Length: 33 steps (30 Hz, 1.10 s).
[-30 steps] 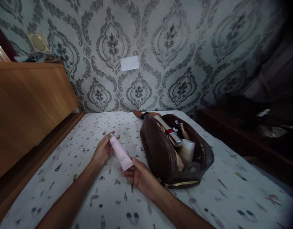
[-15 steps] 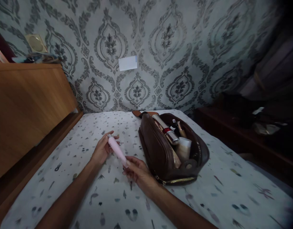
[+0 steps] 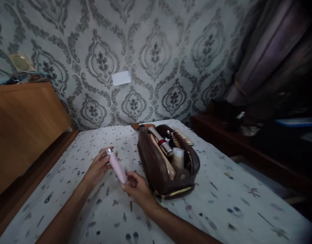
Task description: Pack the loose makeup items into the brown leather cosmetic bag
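On printed sheet (image 3: 107, 218): brown bag (image 3: 152, 164), mouth upward, apparently for reach; left hand (image 3: 97, 167), curled round far end, and right hand (image 3: 140, 191), pinching near end, of pink tube (image 3: 117, 168), left of bag, slanted between both presumably for steadiness; silver cap (image 3: 109, 151).

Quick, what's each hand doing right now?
Left hand: holding the pink tube near its silver cap.
Right hand: holding the same tube's other end.
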Motion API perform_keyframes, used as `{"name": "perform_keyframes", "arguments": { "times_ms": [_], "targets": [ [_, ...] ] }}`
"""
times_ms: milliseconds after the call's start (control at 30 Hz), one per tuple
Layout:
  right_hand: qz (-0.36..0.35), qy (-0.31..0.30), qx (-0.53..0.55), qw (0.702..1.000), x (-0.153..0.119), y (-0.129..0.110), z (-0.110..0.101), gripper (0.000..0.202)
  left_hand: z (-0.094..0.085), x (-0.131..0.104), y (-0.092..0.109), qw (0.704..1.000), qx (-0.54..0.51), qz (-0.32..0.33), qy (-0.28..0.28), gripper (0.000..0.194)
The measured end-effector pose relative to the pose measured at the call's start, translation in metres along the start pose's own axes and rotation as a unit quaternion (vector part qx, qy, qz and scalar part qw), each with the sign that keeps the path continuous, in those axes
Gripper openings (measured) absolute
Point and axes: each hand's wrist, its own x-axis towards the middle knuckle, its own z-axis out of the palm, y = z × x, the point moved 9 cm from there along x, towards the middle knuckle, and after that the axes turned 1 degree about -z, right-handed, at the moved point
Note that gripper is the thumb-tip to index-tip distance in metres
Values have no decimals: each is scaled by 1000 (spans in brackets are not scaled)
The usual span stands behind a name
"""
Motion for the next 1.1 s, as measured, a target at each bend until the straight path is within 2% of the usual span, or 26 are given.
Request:
{"name": "perform_keyframes", "arguments": {
  "times_ms": [167,333,500,633,733,867,1100],
  "targets": [
    [-4,-11,10,1000,0,-3,3,56,7,4,12,998,58,14,-29,49],
    [9,-1,106,994,2,-6,2,60,19,6,24,994,98,25,-32,50],
    [78,-36,250,964,7,5,12,54,34,7,40,995,97,37,-14,54],
    [151,-62,288,943,7,16,18,43,46,12,54,997,63,43,9,58],
    [183,-85,287,937,5,19,22,41,62,16,64,998,40,51,17,62],
    [197,-84,280,936,2,16,22,34,90,21,72,998,31,60,6,61],
    [175,-107,296,933,2,11,23,33,150,45,81,990,70,96,-74,44]
  ]
}}
